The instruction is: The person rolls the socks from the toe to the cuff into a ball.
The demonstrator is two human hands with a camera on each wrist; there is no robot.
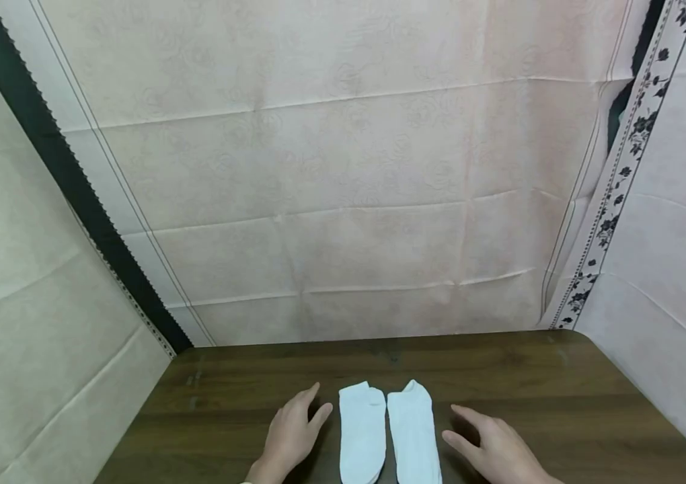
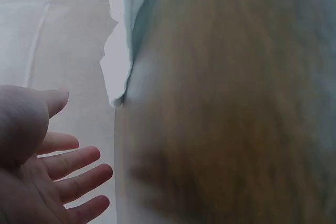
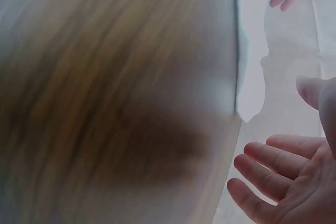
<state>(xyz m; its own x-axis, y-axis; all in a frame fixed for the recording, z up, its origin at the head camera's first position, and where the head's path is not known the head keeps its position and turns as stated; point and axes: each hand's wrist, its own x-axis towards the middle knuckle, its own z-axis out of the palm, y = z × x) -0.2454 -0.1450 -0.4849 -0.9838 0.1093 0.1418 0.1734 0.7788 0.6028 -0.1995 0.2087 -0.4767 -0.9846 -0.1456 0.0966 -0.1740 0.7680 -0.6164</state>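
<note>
Two white socks lie side by side, flat on the dark wooden table in the head view. The left sock point(image 1: 362, 433) and the right sock point(image 1: 414, 433) nearly meet along their inner edges, toes pointing different ways. My left hand point(image 1: 291, 430) is just left of the pair, fingers extended and thumb apart, holding nothing. On the other side, my right hand point(image 1: 494, 444) hovers with spread fingers beside the right sock. Both wrist views show relaxed, empty fingers, with the white socks point(image 2: 123, 45) seen edge-on beyond them.
The wooden table point(image 1: 246, 376) has a straight back edge and rounded far right corner. Pale creased cloth point(image 1: 349, 168) hangs behind it, with more cloth at the left point(image 1: 28, 323) and right point(image 1: 670, 269). A dark green strip point(image 1: 77, 175) slants down the left.
</note>
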